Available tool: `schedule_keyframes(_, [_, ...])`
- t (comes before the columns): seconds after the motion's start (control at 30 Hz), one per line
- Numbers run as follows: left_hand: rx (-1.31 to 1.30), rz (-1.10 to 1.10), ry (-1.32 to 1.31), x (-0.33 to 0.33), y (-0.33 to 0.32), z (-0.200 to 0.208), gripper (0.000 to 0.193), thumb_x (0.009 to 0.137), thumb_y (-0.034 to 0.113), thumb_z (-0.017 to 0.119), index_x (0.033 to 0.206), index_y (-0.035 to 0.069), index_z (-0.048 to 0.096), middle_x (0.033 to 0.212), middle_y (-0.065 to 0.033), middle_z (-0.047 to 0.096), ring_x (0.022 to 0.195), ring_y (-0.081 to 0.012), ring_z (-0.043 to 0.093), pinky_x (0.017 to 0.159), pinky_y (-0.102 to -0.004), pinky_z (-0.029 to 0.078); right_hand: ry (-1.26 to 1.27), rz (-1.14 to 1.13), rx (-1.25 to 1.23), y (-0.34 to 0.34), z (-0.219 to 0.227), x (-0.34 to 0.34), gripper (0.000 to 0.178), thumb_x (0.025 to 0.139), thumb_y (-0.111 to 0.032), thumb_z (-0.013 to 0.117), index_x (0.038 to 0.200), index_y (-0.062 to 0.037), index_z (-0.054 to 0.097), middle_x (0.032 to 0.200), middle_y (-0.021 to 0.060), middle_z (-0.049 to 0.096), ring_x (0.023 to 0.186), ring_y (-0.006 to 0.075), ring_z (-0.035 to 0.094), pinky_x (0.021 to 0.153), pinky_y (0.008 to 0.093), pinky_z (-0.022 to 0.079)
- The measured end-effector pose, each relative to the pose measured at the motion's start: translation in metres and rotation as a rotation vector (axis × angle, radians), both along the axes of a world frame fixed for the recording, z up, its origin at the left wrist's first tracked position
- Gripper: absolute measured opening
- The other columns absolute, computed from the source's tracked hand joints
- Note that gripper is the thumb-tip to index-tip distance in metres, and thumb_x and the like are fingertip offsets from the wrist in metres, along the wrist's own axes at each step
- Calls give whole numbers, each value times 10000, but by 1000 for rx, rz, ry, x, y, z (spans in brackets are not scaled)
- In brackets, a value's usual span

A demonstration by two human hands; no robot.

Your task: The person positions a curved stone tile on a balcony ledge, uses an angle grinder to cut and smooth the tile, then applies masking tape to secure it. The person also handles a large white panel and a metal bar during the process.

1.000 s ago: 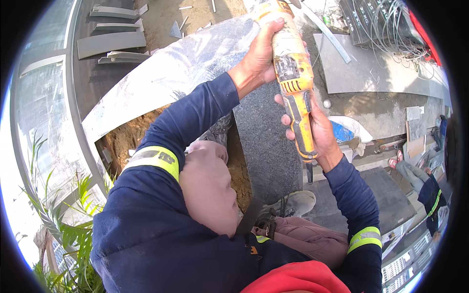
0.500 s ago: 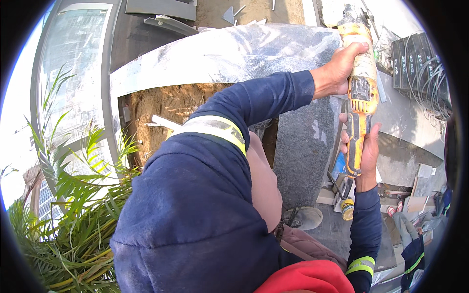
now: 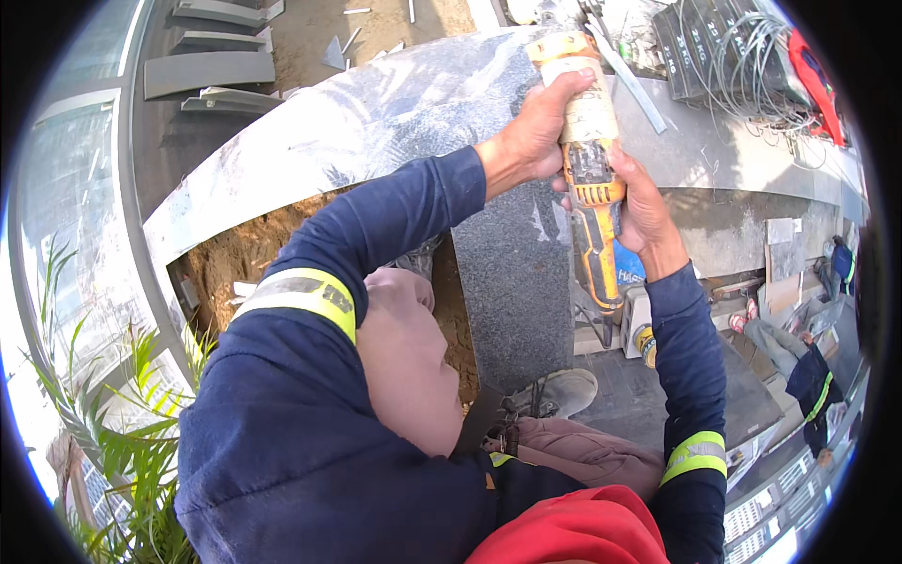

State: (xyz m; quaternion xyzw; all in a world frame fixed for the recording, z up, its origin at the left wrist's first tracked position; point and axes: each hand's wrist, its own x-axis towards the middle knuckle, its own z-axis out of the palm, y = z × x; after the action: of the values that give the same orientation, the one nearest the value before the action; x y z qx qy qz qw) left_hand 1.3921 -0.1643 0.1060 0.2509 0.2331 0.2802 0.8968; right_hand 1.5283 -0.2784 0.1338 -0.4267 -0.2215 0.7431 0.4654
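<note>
A worn yellow angle grinder [image 3: 594, 122] with pale tape round its front body is held in both my hands. My left hand [image 3: 537, 127] wraps the taped front part, its thumb lying over the top. Further back, my right hand [image 3: 646, 205] closes on the middle of the body from the right side. The grinder's rear handle [image 3: 598, 263] points toward me, with a dark cord end at its tip. Its head lies at the far end, near the upper edge, and the details there are hard to make out. Below the tool lies a dark grey stone slab [image 3: 512, 291].
A dusty, curved pale slab [image 3: 310, 117] runs across the far left over sandy soil. Leafy plants [image 3: 141, 451] stand at the lower left. Black blocks [image 3: 707, 42] with loose wires [image 3: 752, 80] sit at the upper right. Another person [image 3: 810, 385] is at the right.
My right hand has shifted from the grinder's rear handle forward to its middle. The view has turned, and the grinder with both hands now appears further left.
</note>
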Motion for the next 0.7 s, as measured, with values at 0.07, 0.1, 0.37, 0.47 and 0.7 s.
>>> schedule_keyframes(0.07, [38, -50, 77, -9, -1, 1, 529, 1034, 456, 533, 1291, -6, 533, 1122, -182, 672, 1007, -256, 699, 925, -419, 587, -37, 59, 7, 4, -4, 2, 653, 948, -444, 712, 1333, 45, 513, 1093, 179, 692, 948, 239, 731, 816, 369, 623])
schedule_keyframes(0.1, [91, -78, 102, -10, -3, 3, 533, 1034, 451, 550, 1309, -5, 530, 1165, -178, 662, 1070, -244, 680, 962, -419, 570, -37, 57, 12, 4, -3, 2, 640, 913, -410, 783, 1294, 41, 534, 1058, 157, 695, 933, 201, 724, 798, 341, 614])
schedule_keyframes(0.37, [1750, -264, 917, -35, 30, -64, 982, 819, 710, 726, 1490, 41, 472, 1484, -212, 510, 1391, -394, 470, 1134, -577, 386, -363, -191, 10, -27, 0, 37, 463, 883, -247, 765, 1193, 66, 621, 1009, 154, 720, 867, 191, 728, 769, 314, 606])
schedule_keyframes(0.47, [2116, -340, 863, -20, 25, -95, 927, 796, 758, 697, 1520, 225, 475, 1623, -184, 334, 1496, -436, 310, 1146, -713, 300, -393, -251, -29, -28, 1, 59, 441, 914, -254, 730, 1191, 78, 639, 1007, 157, 725, 874, 193, 731, 760, 323, 611])
schedule_keyframes(0.7, [2207, -634, 990, 30, 27, -113, 603, 935, 540, 653, 1453, 248, 551, 1540, -89, 446, 1505, -407, 289, 1057, -697, 412, -399, -362, -48, -33, 5, 78, 368, 916, -197, 742, 1157, 60, 636, 963, 139, 730, 813, 184, 734, 694, 305, 601])
